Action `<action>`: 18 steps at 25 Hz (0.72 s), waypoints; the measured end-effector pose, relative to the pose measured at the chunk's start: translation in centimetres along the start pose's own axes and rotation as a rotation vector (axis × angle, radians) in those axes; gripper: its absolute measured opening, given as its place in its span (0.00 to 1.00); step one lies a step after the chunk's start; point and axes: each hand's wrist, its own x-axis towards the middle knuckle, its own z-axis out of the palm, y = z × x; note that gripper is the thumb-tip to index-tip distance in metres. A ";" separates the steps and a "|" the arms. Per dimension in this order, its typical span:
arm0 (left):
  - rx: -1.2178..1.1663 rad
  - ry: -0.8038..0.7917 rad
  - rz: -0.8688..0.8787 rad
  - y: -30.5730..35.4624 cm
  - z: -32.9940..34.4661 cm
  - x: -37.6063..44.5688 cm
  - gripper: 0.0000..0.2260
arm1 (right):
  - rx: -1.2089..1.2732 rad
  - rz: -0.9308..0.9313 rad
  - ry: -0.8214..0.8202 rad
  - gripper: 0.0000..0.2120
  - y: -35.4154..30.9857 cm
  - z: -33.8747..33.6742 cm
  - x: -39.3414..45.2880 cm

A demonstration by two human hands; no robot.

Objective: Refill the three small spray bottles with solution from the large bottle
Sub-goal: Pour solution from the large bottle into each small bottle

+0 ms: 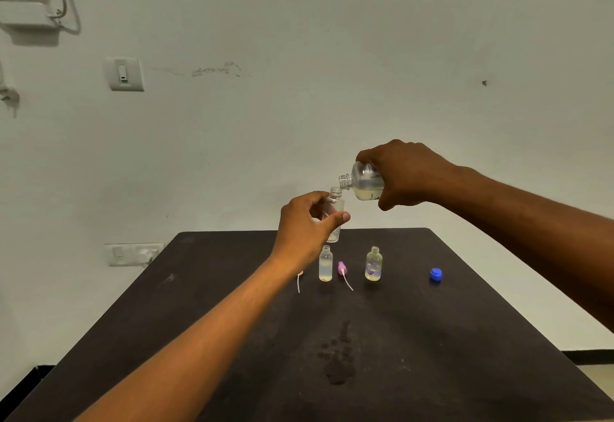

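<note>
Left hand (304, 227) grips a small spray bottle (335, 214) upright — right hand (403, 174) clasps the tilted large bottle (363, 182), its mouth just above the small one's neck.

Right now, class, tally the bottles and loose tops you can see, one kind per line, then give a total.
Small spray bottles: 3, one held, two on the table
Large bottle: 1
Pink spray tops: 2, one clear, one mostly hidden by the arm
Blue cap: 1
Total: 7
</note>
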 end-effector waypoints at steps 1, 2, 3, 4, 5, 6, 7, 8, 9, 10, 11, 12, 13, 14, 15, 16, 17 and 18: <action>0.004 -0.002 0.002 0.0 0.1 -0.1 0.12 | -0.011 0.003 -0.008 0.36 0.0 -0.1 -0.1; 0.005 -0.003 0.003 0.0 0.1 -0.1 0.13 | -0.025 0.005 -0.012 0.35 -0.1 -0.3 -0.1; 0.002 -0.003 0.004 0.0 0.2 -0.2 0.13 | -0.041 0.005 -0.013 0.35 -0.1 -0.4 -0.2; -0.004 -0.002 0.004 0.0 0.2 -0.2 0.13 | -0.055 0.004 -0.014 0.35 -0.1 -0.5 -0.3; -0.005 0.000 0.005 0.0 0.3 -0.2 0.14 | -0.066 0.004 -0.018 0.35 -0.2 -0.7 -0.3; 0.000 0.002 0.003 -0.1 0.3 -0.2 0.14 | -0.074 0.004 -0.021 0.35 -0.2 -0.8 -0.4; 0.007 0.004 0.000 -0.1 0.4 -0.1 0.15 | -0.080 0.003 -0.025 0.35 -0.3 -0.9 -0.4; 0.013 0.005 -0.003 -0.1 0.4 -0.1 0.15 | -0.085 0.001 -0.026 0.35 -0.4 -1.0 -0.5; 0.016 0.006 -0.004 -0.2 0.4 -0.1 0.15 | -0.087 -0.002 -0.026 0.35 -0.4 -1.0 -0.5; 0.018 0.006 -0.004 -0.2 0.5 -0.1 0.15 | -0.086 -0.003 -0.026 0.35 -0.5 -1.1 -0.5; 0.018 0.007 -0.003 -0.2 0.5 -0.1 0.14 | -0.084 -0.004 -0.026 0.36 -0.5 -1.1 -0.5; 0.018 0.007 -0.005 -0.3 0.4 0.0 0.14 | -0.083 -0.005 -0.026 0.36 -0.5 -1.1 -0.5; 0.020 0.005 -0.006 -0.3 0.4 0.0 0.14 | -0.083 -0.006 -0.026 0.36 -0.5 -1.1 -0.5; 0.020 0.001 -0.007 -0.4 0.4 0.0 0.13 | -0.082 -0.006 -0.025 0.35 -0.6 -1.1 -0.5; 0.020 -0.003 -0.007 -0.5 0.3 0.0 0.12 | -0.083 -0.006 -0.023 0.35 -0.6 -1.1 -0.5; 0.020 -0.005 -0.008 -0.5 0.3 0.0 0.11 | -0.087 -0.006 -0.021 0.36 -0.7 -1.1 -0.5; 0.018 -0.006 -0.010 -0.6 0.3 0.0 0.10 | -0.093 -0.007 -0.022 0.36 -0.7 -1.2 -0.5; 0.013 -0.007 -0.013 -0.6 0.3 0.0 0.10 | -0.096 -0.006 -0.023 0.35 -0.8 -1.3 -0.6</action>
